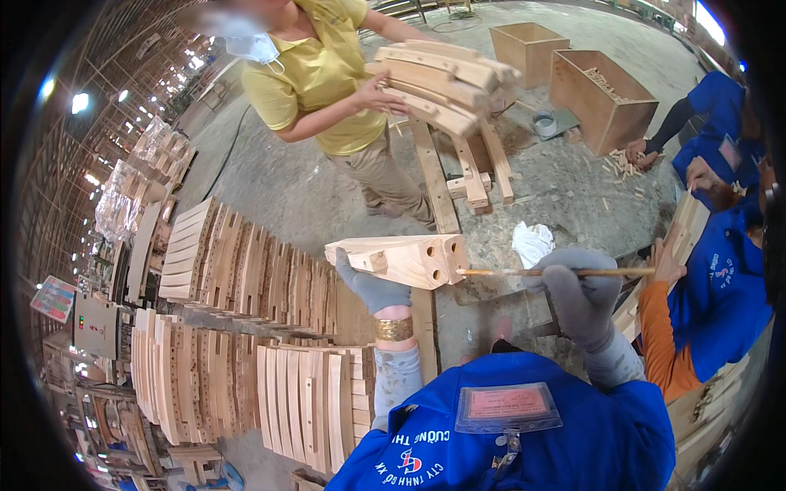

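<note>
while left hand (370, 284) grips drilled wooden block (401, 255), right hand (578, 299) clamps thin stick (495, 272); slack grip could skew it.

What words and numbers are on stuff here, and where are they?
I won't copy words out, but I'll show you where they are:
Blue shirt: white letters around a logo.
Its pink badge: too small to read.
Co-worker's blue shirt, right: small white print.
Colourful sign, left: too blurred to read.
</note>
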{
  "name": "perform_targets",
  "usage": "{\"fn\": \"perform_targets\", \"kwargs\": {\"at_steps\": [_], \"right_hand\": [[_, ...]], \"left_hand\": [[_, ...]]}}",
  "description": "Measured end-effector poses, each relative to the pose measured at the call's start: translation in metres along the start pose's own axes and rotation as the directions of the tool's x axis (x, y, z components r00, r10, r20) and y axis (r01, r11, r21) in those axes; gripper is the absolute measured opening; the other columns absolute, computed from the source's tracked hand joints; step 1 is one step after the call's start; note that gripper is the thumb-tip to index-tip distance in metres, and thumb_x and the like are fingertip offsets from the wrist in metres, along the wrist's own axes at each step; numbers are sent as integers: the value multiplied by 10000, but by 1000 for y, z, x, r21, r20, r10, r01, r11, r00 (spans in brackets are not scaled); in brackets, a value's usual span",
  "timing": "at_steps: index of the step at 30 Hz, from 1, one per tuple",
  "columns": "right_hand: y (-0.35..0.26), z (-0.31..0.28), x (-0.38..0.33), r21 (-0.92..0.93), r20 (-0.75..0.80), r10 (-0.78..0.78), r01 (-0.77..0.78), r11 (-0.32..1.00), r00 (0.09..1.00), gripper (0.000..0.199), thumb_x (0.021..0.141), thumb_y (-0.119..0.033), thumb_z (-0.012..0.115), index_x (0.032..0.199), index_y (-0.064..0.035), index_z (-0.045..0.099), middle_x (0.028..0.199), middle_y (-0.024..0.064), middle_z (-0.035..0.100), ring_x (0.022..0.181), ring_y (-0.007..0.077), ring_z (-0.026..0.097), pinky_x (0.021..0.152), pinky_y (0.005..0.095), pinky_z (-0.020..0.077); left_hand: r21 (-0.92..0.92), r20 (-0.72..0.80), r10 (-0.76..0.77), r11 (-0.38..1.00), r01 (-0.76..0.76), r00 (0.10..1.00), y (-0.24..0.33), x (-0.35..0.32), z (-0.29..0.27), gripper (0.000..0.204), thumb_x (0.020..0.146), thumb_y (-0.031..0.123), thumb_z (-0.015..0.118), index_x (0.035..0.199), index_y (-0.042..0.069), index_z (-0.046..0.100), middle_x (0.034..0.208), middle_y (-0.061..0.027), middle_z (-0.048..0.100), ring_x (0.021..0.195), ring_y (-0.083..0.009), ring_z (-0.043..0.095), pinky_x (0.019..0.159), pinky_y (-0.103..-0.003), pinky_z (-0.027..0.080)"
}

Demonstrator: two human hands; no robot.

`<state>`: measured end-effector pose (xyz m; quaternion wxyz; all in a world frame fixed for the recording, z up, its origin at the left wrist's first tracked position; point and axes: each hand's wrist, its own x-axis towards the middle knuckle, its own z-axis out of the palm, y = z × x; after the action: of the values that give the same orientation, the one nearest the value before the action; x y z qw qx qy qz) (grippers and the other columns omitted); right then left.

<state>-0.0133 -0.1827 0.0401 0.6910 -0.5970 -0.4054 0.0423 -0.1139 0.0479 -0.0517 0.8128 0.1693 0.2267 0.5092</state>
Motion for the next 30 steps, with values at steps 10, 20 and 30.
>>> {"fn": "perform_targets", "kwargs": {"at_steps": [10,20,30], "right_hand": [[2,6,12,173,-90,117,-100,980,989,45,773,36,546,782,66,578,726,100,612,648,137,605,574,244,503],[-5,1,39,-318,369,-373,493,810,851,68,713,-66,650,774,-38,640,741,75,626,643,228,615,562,294,487],[-7,7,28,-224,288,-267,336,915,920,69,754,-69,624,816,-37,624,738,90,618,616,220,606,539,298,478]], "left_hand": [[44,16,50,998,-50,999,16,-6,4,455,858,479,430,1107,104,495,1074,-63,526,974,-251,526,837,-399,452],[81,-3,96,992,-95,995,23,-10,1,508,853,507,431,1169,109,452,1131,-82,495,1005,-254,510,855,-411,447],[42,2,77,996,-77,997,27,-5,-5,535,844,527,431,1171,104,456,1130,-83,498,1001,-260,512,855,-413,447]]}}
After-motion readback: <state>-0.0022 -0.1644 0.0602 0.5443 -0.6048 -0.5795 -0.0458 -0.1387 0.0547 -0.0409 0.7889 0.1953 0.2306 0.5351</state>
